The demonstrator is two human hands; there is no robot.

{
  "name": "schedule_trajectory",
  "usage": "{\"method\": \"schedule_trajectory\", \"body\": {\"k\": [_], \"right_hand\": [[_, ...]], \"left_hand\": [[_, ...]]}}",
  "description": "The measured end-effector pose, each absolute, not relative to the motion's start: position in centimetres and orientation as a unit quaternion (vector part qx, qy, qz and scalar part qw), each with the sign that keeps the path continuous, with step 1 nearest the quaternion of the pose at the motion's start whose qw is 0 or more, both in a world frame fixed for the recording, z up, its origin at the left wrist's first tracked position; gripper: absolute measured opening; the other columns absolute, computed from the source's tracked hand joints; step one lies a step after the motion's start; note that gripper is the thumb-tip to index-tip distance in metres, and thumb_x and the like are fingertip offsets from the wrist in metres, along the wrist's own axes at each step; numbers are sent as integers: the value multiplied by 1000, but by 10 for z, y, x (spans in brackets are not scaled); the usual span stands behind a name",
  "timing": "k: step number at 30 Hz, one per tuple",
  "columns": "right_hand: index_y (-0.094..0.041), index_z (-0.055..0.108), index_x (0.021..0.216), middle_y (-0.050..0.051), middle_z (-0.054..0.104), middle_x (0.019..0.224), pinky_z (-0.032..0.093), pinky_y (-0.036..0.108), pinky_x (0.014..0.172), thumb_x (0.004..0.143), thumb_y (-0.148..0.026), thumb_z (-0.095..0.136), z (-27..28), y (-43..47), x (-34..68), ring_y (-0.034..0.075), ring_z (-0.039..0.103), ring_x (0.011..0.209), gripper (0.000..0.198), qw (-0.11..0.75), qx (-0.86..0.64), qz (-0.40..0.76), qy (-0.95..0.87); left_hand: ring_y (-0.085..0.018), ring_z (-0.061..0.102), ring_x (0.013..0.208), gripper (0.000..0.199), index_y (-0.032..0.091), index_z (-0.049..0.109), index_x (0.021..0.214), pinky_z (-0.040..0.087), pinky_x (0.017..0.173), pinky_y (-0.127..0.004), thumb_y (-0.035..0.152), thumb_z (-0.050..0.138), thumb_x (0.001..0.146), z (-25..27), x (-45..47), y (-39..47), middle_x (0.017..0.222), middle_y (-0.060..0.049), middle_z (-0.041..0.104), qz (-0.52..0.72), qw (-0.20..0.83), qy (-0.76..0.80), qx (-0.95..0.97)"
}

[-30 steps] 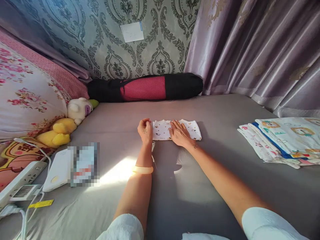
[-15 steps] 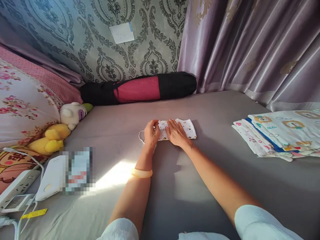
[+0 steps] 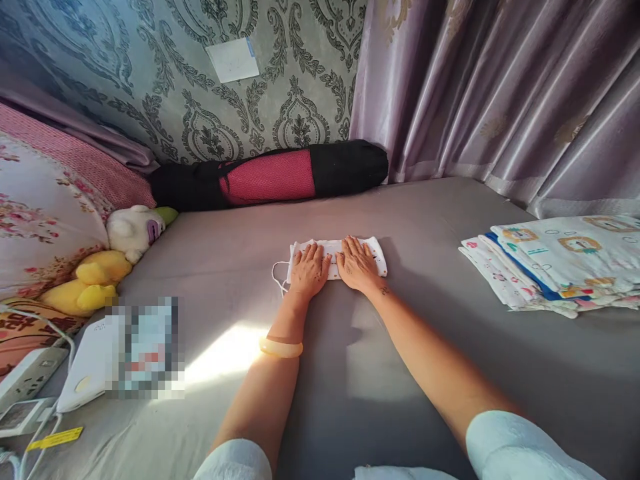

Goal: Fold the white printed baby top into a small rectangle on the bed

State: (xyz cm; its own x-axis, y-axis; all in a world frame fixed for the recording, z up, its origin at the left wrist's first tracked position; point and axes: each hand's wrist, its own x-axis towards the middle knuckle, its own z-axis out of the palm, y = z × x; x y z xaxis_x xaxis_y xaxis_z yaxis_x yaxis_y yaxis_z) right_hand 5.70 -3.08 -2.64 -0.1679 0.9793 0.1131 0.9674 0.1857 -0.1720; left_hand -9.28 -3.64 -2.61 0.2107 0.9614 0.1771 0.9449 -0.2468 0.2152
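Observation:
A small folded white cloth (image 3: 379, 255) with a tiny print lies on the grey bed sheet (image 3: 425, 267) in front of me. White cord loops (image 3: 278, 279) stick out from its left end. My left hand (image 3: 309, 272) rests flat on the cloth's left part, palm down, fingers stretched out. On the right part my right hand (image 3: 358, 265) presses flat too, its fingers slightly spread. Only a narrow strip of cloth shows between the two hands. The middle of the print is mostly covered by them.
Folded printed cloths (image 3: 565, 257) lie stacked at the right. A long black and pink bag (image 3: 270, 177) stretches along the wall. Soft toys (image 3: 133, 230), a floral pillow (image 3: 45, 220), a white power bank (image 3: 93, 360) and a power strip (image 3: 33, 377) with cables are at the left.
My left hand has turned from a curled, sideways pose to lying flat on the cloth. My right hand stays flat on it. The view has shifted slightly.

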Motion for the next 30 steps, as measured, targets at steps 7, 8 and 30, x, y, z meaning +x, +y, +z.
{"method": "schedule_trajectory", "body": {"k": [7, 8, 30], "right_hand": [[-3, 33, 154, 15, 27, 162, 15, 46, 123, 105, -34, 20, -13, -29, 64, 26, 21, 151, 60, 99, -654, 32, -749], [-3, 32, 154, 15, 26, 162, 14, 46, 123, 105, -34, 20, -12, -29, 67, 27, 21, 151, 60, 104, -661, 22, -743], [-12, 59, 135, 14, 57, 140, 36, 38, 110, 103, -23, 32, -10, -9, 99, 26, 49, 131, 43, 77, -643, 33, -761]], "left_hand": [[-27, 40, 145, 54, 11, 49, 144, 29, 120, -50, 38, 25, 104, -23, -93, -37, 153, -16, 47, 151, 11, 609, 779], [-26, 40, 144, 53, 11, 49, 144, 29, 120, -50, 38, 25, 104, -23, -93, -37, 152, -15, 48, 160, 1, 611, 775], [-26, 57, 125, 40, 24, 63, 125, 28, 117, -50, 19, 35, 97, 0, -113, -20, 132, -9, 66, 70, 18, 630, 773]]}}
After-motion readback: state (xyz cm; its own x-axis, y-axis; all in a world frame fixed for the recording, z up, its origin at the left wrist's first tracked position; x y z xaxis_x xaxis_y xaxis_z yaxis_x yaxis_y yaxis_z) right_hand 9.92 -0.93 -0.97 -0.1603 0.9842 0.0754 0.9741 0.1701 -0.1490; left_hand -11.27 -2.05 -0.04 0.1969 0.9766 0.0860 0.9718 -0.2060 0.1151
